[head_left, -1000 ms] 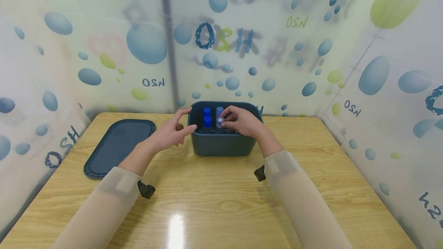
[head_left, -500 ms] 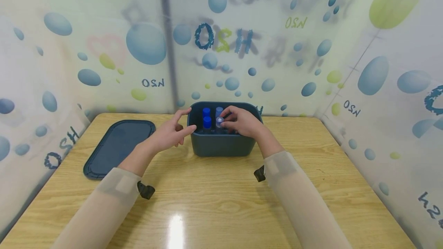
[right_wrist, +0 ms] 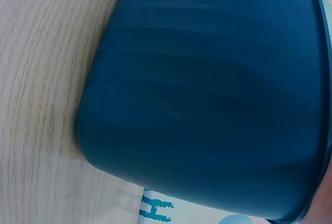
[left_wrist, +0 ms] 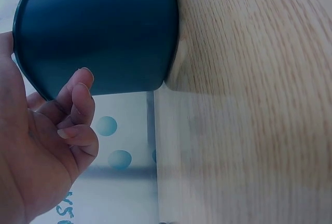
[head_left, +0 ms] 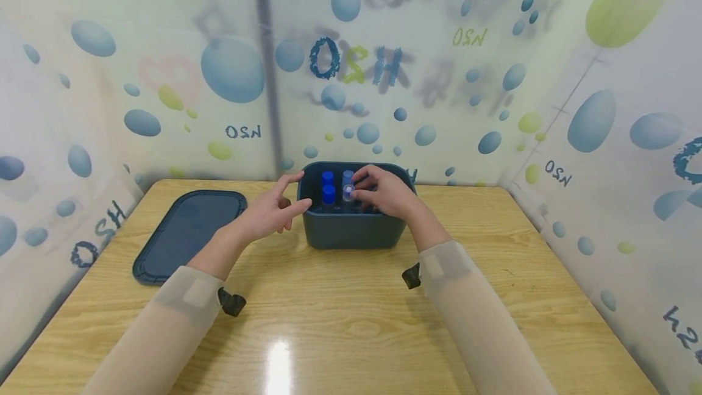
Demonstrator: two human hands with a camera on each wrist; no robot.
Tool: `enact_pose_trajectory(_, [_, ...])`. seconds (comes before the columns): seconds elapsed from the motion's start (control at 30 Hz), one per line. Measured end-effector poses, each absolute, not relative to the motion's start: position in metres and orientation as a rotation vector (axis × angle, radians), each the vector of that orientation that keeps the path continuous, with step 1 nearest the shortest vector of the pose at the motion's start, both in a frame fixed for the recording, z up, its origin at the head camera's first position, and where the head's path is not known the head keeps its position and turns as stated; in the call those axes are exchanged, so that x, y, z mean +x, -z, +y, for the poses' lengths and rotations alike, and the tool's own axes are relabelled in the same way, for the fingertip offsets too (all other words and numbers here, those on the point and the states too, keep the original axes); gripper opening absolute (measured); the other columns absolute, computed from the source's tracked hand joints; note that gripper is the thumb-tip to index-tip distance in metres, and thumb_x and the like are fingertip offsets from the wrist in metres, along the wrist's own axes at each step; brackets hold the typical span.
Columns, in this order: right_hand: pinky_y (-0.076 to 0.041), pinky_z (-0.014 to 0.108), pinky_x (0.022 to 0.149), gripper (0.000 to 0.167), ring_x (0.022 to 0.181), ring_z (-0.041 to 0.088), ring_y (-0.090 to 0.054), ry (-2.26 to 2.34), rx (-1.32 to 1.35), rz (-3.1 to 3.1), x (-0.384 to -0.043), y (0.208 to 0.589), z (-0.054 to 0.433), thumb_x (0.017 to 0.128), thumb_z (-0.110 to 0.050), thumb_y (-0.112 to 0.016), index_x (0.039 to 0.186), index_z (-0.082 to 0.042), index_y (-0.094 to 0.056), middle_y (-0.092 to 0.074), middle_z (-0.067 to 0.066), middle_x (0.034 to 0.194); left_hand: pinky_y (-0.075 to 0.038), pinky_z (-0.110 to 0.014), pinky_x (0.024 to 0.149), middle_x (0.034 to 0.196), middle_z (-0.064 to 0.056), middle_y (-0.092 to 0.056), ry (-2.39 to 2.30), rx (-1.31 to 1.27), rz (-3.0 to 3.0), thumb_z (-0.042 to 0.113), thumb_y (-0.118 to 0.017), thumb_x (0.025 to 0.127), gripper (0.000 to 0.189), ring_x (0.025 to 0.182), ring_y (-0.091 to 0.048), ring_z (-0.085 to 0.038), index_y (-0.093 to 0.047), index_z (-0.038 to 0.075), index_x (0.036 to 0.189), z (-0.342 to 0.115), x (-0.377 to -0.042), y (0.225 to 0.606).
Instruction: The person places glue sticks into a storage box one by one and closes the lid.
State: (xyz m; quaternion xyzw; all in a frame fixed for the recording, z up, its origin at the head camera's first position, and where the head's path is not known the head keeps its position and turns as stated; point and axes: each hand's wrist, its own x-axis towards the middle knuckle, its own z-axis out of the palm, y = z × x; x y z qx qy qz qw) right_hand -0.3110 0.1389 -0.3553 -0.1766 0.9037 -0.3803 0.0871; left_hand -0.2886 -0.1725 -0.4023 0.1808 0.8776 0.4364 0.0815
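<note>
A dark blue plastic bin [head_left: 353, 231] stands on the table against the wall. Several small bottles are upright inside, among them two with blue caps [head_left: 328, 194] and one with a paler blue cap [head_left: 348, 175]. My right hand [head_left: 388, 194] reaches over the rim, thumb and fingertips pinching a bottle with a clear, whitish top [head_left: 348, 190]; its lower part is hidden. At the bin's left end, my left hand [head_left: 269, 211] has its straight index finger and thumb at the rim. Its other fingers curl loosely outside the wall, as the left wrist view shows.
A dark blue lid [head_left: 189, 233] lies flat on the wooden table [head_left: 340, 316], left of the bin. Printed wall sheets [head_left: 439, 78] enclose the table at the back and sides. The right wrist view is mostly filled by the bin's outer wall [right_wrist: 207, 89].
The right fingertips have shifted very slightly at the clear-topped bottle, showing more of its top. The left hand, the bin and the lid stay where they were.
</note>
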Motion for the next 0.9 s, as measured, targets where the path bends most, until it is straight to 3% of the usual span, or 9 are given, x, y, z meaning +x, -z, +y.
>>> enact_pose_trajectory(0.2, [-0.062,0.045,0.090,0.037,0.107,0.033,-0.079,1.234,-0.581,2.770,-0.308,0.352,0.140,0.111,-0.032,-0.068,0.144,-0.016,-0.061,-0.075,0.008,0.135,-0.053,-0.041,0.069,0.074,-0.011,-0.065,-1.296,0.541,2.627,0.063,-0.060,0.108,0.083,0.067,-0.062,-0.029,-0.017,0.039,0.176,-0.172,-0.288,0.401])
enact_pose_trajectory(0.57, [-0.057,0.050,0.098,0.040,0.110,0.028,-0.070,1.331,-0.638,2.875,-0.291,0.342,0.171,0.111,-0.033,-0.068,0.144,-0.011,-0.065,-0.075,0.009,0.131,-0.053,-0.041,0.069,0.074,-0.011,-0.065,-1.301,0.534,2.623,0.063,-0.060,0.108,0.083,0.067,-0.061,-0.029,-0.018,0.039,0.175,-0.172,-0.287,0.401])
enact_pose_trajectory(0.9, [-0.050,0.054,0.107,0.049,0.132,0.037,-0.060,1.281,-0.553,2.944,-0.274,0.350,0.224,0.110,-0.034,-0.070,0.152,-0.009,-0.061,-0.061,0.015,0.153,-0.053,-0.041,0.068,0.075,-0.011,-0.065,-1.300,0.541,2.627,0.064,-0.060,0.108,0.083,0.067,-0.062,-0.029,-0.018,0.038,0.176,-0.173,-0.289,0.402])
